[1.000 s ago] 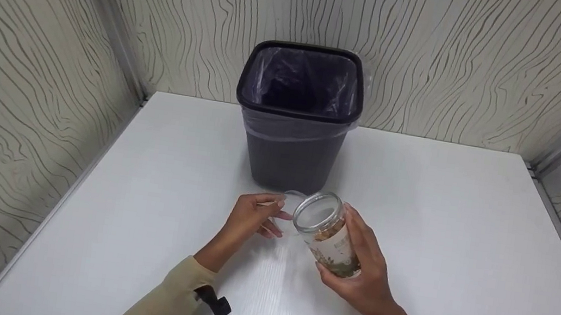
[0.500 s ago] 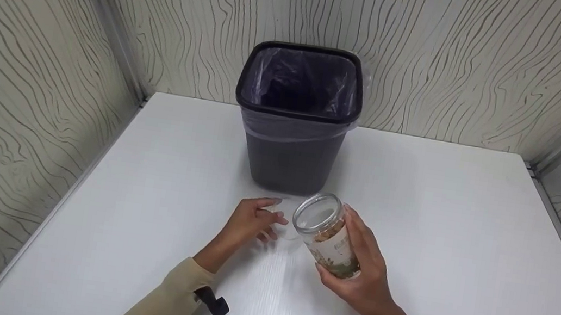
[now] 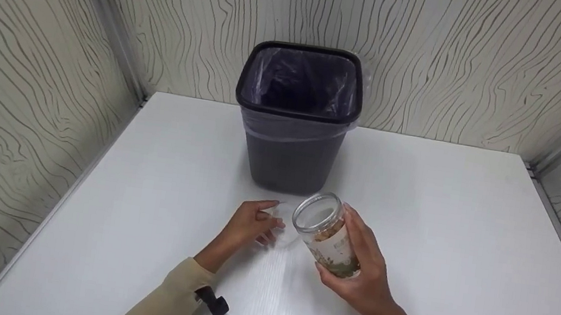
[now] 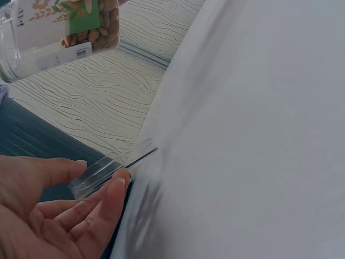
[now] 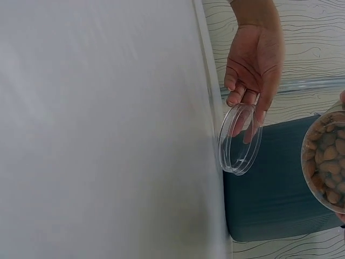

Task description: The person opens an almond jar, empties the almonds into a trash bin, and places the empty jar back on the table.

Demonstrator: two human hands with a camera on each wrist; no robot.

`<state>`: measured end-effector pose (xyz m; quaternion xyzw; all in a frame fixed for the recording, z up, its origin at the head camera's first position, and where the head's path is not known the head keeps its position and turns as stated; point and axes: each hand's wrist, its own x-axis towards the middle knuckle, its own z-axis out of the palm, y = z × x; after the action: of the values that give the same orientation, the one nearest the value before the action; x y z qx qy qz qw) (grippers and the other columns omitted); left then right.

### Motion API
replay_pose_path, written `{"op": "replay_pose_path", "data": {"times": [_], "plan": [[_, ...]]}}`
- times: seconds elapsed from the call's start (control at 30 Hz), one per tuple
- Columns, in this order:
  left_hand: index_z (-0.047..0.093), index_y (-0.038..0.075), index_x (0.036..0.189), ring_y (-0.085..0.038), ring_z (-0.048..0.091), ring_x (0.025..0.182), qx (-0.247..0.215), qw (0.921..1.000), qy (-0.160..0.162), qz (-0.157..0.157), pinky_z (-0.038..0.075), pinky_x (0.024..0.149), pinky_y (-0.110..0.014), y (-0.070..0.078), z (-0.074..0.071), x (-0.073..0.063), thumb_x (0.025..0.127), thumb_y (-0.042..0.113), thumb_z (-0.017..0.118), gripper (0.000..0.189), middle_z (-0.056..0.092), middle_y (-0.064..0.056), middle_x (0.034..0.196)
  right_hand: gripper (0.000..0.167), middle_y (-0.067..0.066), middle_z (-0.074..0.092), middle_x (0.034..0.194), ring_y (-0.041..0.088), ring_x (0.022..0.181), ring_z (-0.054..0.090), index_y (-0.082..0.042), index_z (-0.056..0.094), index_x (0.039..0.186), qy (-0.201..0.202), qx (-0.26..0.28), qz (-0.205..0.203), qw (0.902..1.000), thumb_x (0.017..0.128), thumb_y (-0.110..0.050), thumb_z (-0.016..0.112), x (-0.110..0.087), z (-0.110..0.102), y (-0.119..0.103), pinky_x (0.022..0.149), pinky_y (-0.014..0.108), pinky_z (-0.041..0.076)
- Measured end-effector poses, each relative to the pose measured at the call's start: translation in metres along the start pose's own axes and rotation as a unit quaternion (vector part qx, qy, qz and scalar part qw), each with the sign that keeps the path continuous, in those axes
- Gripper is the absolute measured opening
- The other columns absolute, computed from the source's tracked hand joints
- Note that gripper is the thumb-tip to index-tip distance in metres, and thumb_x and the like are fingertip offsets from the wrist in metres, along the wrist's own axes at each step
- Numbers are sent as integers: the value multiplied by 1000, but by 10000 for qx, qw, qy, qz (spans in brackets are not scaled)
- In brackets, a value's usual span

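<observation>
My left hand pinches a clear round plastic lid by its edge, thumb on one side and fingers on the other. In the right wrist view the lid stands on edge close to the white table surface. My right hand grips a clear jar around its side, with a white and green printed label. The jar tilts, its clear round rim facing up and left toward the lid. Almonds show through the jar in the right wrist view, and brown nuts also appear beside the label in the left wrist view.
Behind both hands a dark bin with a clear liner stands on the white table. Wood-grain panels enclose the table at the back and both sides. Black wrist mounts sit on the sleeves.
My left hand has drawn slightly back and left with the lid, away from the bin, and the lid has lowered a little. The right hand and jar have hardly moved.
</observation>
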<state>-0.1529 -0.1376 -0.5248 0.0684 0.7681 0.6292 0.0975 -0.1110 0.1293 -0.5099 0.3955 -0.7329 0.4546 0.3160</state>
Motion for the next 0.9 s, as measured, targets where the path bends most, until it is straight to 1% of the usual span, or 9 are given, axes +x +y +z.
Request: {"op": "replay_pose_path", "data": {"times": [0.2,0.27,0.43,0.53,0.63,0.77,0.9], "plan": [[42,-13,147,-38,73,72,56,9999,-111,-86,62,62,-40,-3,-2,-1,97,6,67,59,75,-24,96,102,33,44,148,31,137,47,15,42,144,14,3,-21,10000,57,-6,92,0,1,0,112,30,40],[40,-13,147,-37,73,73,149,9997,-156,-69,62,63,-41,-3,-2,-2,97,7,66,60,74,-24,95,103,33,44,147,30,137,47,15,42,143,13,21,8,10000,56,-5,92,0,1,-1,111,29,41],[41,-16,146,-36,73,78,495,9985,-200,100,62,69,-40,-4,-3,-2,98,10,66,60,72,-22,96,103,35,44,146,27,137,46,16,41,143,22,15,97,9999,55,-2,91,2,0,-6,111,26,40],[44,-17,143,-37,73,81,621,9978,-156,182,62,73,-40,-4,-4,-2,97,10,67,58,72,-22,99,102,37,44,144,27,137,46,17,42,142,46,-9,88,10000,54,-1,91,4,0,-9,111,26,40],[45,-19,141,-37,73,84,580,9980,-144,200,61,75,-39,-3,-4,-3,96,9,68,57,72,-24,102,102,38,45,143,26,136,47,17,42,141,63,-3,50,10000,53,0,91,5,1,-10,111,26,40],[45,-20,140,-40,72,91,319,9992,-188,138,61,79,-39,-3,-5,-3,96,7,68,56,70,-26,104,103,37,44,144,27,137,47,17,42,141,64,4,17,10000,53,0,91,4,1,-9,111,27,40],[45,-20,140,-41,70,96,226,9995,-209,35,61,82,-41,-3,-6,-2,96,7,68,56,69,-27,106,103,36,44,145,28,137,47,17,42,142,41,-15,10,10000,54,-2,92,1,1,-5,111,27,40]]}}
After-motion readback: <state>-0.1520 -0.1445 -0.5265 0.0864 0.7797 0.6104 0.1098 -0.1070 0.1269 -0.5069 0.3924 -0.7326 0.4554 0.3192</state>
